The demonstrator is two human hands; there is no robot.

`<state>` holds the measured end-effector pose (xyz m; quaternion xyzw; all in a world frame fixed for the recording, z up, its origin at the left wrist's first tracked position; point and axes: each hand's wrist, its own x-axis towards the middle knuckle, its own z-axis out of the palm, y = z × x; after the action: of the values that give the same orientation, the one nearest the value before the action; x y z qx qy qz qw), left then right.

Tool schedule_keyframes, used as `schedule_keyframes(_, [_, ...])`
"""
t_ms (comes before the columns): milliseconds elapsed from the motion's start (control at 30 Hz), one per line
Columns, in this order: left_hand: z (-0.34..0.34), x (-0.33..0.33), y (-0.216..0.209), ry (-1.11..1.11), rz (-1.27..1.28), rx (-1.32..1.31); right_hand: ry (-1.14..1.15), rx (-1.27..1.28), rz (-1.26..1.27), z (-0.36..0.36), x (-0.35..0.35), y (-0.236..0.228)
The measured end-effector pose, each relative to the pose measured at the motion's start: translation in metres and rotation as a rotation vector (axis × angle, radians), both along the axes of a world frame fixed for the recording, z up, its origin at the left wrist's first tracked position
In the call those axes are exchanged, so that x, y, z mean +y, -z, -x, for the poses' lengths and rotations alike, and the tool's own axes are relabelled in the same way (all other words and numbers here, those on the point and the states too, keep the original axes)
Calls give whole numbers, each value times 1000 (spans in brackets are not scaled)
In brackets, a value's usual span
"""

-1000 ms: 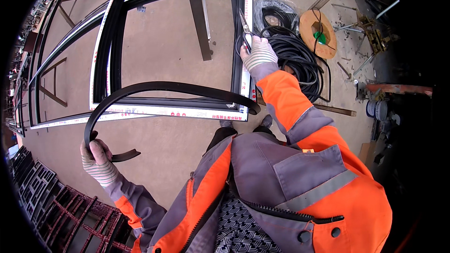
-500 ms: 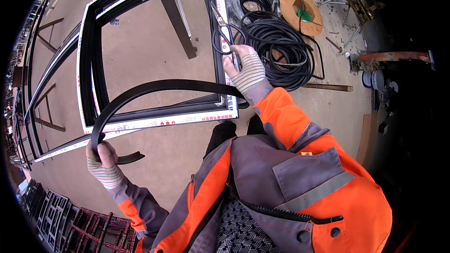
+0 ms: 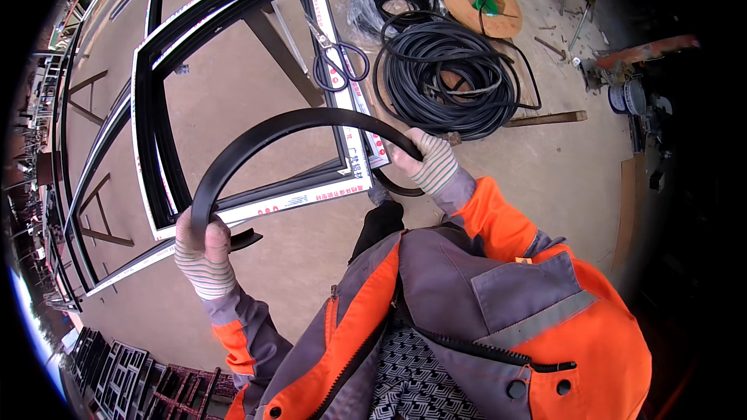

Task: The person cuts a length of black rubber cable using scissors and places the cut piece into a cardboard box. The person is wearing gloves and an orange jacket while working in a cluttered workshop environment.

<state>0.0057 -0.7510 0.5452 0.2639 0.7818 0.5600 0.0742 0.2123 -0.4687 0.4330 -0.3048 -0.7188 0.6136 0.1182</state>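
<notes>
A black rubber sealing strip (image 3: 299,118) arches between my two hands, over the near part of a window frame. My left hand (image 3: 204,253), in a striped fingerless glove, is closed round one end; a short tail pokes out past the fingers. My right hand (image 3: 428,157), gloved alike, grips the strip near its other end, with a loop hanging below. The black window frame (image 3: 249,208) has white printed protective film along its faces. Scissors (image 3: 336,62) with large dark handles lie on its right side, beyond my right hand and touched by neither.
Past the frame's right side lies a big coil of black strip (image 3: 447,82) on the floor. Behind it are a plastic-wrapped coil (image 3: 389,0) and an orange-brown spool (image 3: 498,12). A wooden bar (image 3: 548,118) lies beside the coil. More frames (image 3: 85,210) stand at left.
My right hand has left the scissors on the frame, moved nearer and taken hold of the strip. My left hand has shifted right and slightly up. The view has turned a little.
</notes>
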Motion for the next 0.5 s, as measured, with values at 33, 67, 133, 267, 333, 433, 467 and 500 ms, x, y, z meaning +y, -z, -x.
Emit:
schedule_keyframes(33, [-11, 8, -4, 38, 15, -7, 47, -5, -40, -17, 4, 0])
schedule_keyframes(67, [-24, 21, -6, 32, 12, -55, 93, 26, -52, -38, 11, 4])
schedule_keyframes(133, [-49, 40, -18, 104, 74, -97, 194, 57, -113, -81, 24, 6])
schedule_keyframes(267, [-103, 85, -26, 289, 212, 105, 370, 47, -164, -172, 43, 16])
schedule_keyframes(333, [-135, 108, -31, 408, 213, 254, 425, 17, -185, -220, 50, 9])
schedule_keyframes(433, [-196, 147, -44, 555, 235, 332, 577, 7, -251, -298, 55, 11])
schedule_keyframes(467, [-217, 158, -49, 591, 244, 339, 625, 14, -282, -324, 56, 14])
schedule_keyframes(500, [-236, 170, -50, 634, 250, 338, 678, 12, -316, -350, 56, 15])
